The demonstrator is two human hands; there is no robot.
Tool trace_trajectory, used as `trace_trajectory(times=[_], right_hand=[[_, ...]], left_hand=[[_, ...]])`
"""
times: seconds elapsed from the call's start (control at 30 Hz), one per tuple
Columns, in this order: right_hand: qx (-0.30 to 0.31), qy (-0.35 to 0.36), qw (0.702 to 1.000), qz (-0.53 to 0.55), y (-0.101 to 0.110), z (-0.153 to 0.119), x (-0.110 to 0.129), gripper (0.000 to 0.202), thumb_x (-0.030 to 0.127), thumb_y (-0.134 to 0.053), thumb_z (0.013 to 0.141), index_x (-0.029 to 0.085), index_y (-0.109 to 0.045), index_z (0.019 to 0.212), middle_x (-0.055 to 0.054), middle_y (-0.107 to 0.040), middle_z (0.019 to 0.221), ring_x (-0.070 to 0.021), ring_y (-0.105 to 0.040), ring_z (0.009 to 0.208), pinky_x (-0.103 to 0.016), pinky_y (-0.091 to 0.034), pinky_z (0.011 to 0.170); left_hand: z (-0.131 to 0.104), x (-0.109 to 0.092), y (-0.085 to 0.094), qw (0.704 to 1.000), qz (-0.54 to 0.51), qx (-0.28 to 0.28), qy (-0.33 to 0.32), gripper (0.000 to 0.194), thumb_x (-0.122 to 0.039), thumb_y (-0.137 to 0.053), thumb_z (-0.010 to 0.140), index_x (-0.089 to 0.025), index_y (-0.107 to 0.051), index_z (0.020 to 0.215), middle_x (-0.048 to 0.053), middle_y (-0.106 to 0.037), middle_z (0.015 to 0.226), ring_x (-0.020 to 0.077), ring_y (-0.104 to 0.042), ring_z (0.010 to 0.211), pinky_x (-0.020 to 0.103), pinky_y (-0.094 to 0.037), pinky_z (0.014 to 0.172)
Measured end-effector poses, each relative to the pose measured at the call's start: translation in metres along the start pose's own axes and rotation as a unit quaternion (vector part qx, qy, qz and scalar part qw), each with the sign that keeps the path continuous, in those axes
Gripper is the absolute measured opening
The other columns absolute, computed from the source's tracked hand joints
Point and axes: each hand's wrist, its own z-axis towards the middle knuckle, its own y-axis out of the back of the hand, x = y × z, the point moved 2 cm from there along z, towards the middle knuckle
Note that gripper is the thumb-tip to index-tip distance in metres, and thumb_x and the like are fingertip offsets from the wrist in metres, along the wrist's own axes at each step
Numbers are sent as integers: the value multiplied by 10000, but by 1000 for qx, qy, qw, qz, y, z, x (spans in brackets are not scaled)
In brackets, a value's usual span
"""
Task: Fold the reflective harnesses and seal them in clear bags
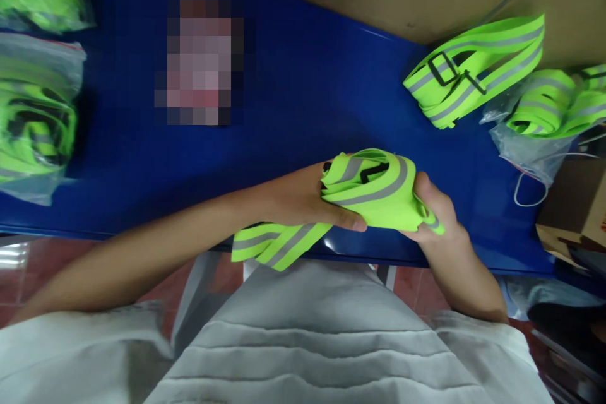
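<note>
A neon-yellow reflective strap [374,192] with grey stripes is rolled into a bundle between my two hands, over the front of the blue table. My left hand [326,202] grips the bundle from the left, thumb along its lower front. On the other side, my right hand [438,205] is closed round the right end, its fingers partly hidden behind the strap. Loose strap ends [281,243] hang below my left wrist, past the table's edge. A dark buckle piece shows in the folds.
Another folded reflective strap [473,72] with black buckles lies at the back right. Beside it are a rolled strap [544,104] and a clear bag [534,151]. Bagged straps [35,132] lie left on the blue table [303,95]. A cardboard box [575,202] stands right.
</note>
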Motion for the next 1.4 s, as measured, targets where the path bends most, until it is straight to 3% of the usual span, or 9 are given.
trace_trajectory(times=[0.17,0.23,0.4,0.57,0.7,0.9,1.07,1.17,1.4], right_hand=[[-48,12,997,-64,2,-2,-2,598,775,-561,927,238,-753,1107,-75,-782,980,-288,-761,1024,-417,-638,821],[-94,63,989,-92,2,-3,0,529,740,-555,959,248,-725,1055,-60,-771,1019,-264,-755,1003,-396,-632,816],[-295,265,873,-284,5,-8,22,442,690,-676,922,278,-653,1080,-64,-639,1313,-249,-711,1110,-409,-609,967],[-170,233,861,-420,-6,-13,30,767,823,-584,892,288,-568,1441,-100,-684,1372,-343,-683,1254,-513,-573,1080],[-211,206,824,-483,-16,-15,22,675,605,-812,847,276,-604,1399,-85,-716,1356,-326,-716,1191,-487,-599,1044],[-250,180,910,-279,-8,-20,25,399,423,-866,839,291,-716,1184,-16,-782,1114,-281,-751,1019,-444,-650,897],[-109,24,991,-77,4,-3,18,394,476,-816,869,241,-738,1176,-36,-801,1049,-273,-780,924,-411,-670,762],[-45,-52,997,-40,6,6,11,415,553,-785,876,211,-761,1110,-61,-810,968,-256,-783,799,-387,-662,701],[-105,-36,991,-76,7,0,9,640,763,-505,977,208,-752,1179,-92,-796,954,-305,-783,991,-433,-672,795]], left_hand=[[-3,3,-5,1000,-15,-18,-4,278,-255,-864,788,-204,-740,1031,-7,-789,1085,209,-709,1168,315,-540,1060],[-4,3,-5,999,-12,-43,-10,254,-284,-871,779,-189,-749,981,6,-792,1041,220,-716,1143,313,-554,1035],[-5,4,-2,993,21,-115,7,248,-375,-872,777,-173,-732,811,-12,-685,659,247,-729,987,291,-589,868],[-2,4,-2,994,46,-99,20,306,-380,-855,787,-166,-774,990,3,-773,857,234,-725,968,284,-581,844],[-3,6,1,995,66,-66,18,336,-381,-851,798,-168,-774,1046,13,-796,1010,232,-727,1001,280,-569,851],[-7,10,-3,992,48,84,78,331,-448,-784,887,-150,-798,1028,57,-817,942,206,-762,842,266,-570,740],[-12,6,-11,985,-2,162,66,244,-377,-684,987,-172,-806,1039,75,-824,1103,169,-769,866,238,-578,752],[-11,9,-9,979,24,192,58,234,-361,-696,966,-166,-798,1044,70,-826,1066,178,-769,906,241,-578,796],[-2,20,-3,992,40,116,-13,145,-304,-742,870,-163,-775,864,31,-807,888,195,-746,862,266,-567,807]])
